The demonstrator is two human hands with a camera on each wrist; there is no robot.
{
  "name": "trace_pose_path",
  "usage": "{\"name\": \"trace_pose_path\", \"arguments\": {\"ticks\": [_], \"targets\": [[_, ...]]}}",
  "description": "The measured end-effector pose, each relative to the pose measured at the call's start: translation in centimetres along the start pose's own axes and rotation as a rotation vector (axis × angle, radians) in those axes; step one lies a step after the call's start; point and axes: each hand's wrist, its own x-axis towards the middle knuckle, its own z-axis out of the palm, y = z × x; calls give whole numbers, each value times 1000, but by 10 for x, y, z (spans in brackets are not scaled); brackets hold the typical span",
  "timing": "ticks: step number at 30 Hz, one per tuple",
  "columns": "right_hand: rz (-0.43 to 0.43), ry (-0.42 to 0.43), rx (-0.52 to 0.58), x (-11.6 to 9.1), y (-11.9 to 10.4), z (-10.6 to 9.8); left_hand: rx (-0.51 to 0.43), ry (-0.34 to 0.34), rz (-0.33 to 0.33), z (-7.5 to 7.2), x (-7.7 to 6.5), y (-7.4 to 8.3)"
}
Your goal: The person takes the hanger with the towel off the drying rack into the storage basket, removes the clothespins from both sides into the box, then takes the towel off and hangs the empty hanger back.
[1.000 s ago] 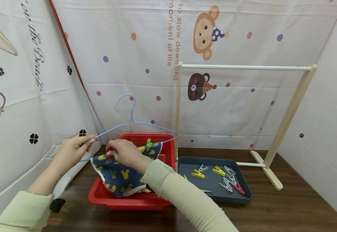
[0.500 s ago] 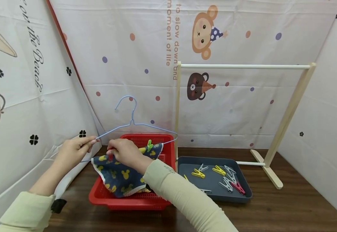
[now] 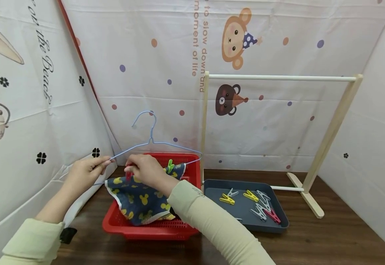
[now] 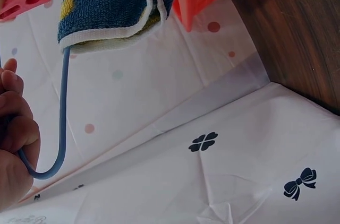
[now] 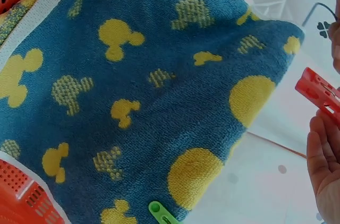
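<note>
Raised slightly since the frame half a second ago, our right hand (image 3: 149, 170) sits a touch higher over the towel's upper edge, and the red clip (image 5: 319, 90) pinched between its thumb and fingers has come up with it. Both wrist views show that clip near the towel (image 3: 143, 200) but apart from it, so we judge that this part of the edge is not yet fastened. Our left hand (image 3: 82, 173) has hardly shifted: its fingers are curled on the left arm of the blue hanger (image 4: 64, 102), close to the bend. Below and to the right of those left fingers, the towel lies folded over the hanger's lower bar, its hanging part reaching down into the red basket (image 3: 147, 233) beneath our right fingers. Just right of the right fingers, the green clip (image 3: 170, 166) grips the other end of the edge; it is the only clip we can see fastened, so we take the left end to be free to slide while the red clip stays off. Farther right of our fingers, loose clips (image 3: 251, 196) lie in the grey tray (image 3: 220, 215), with the wooden rack (image 3: 333, 134) standing behind it.
</note>
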Motion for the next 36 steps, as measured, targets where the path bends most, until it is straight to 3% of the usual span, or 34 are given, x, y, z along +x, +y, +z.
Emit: {"name": "trace_pose_path", "arguments": {"ticks": [10,21,28,36], "targets": [[32,2,61,-3,2,-8,-6,15,10,1,-1,-2],[67,62,186,-13,4,-14,-13,6,11,-1,-2,0],[118,87,221,-23,14,-20,-20,-21,-29,-4,-4,-1],[161,142,284,-39,34,-41,-24,-22,-25,-4,-1,1]]}}
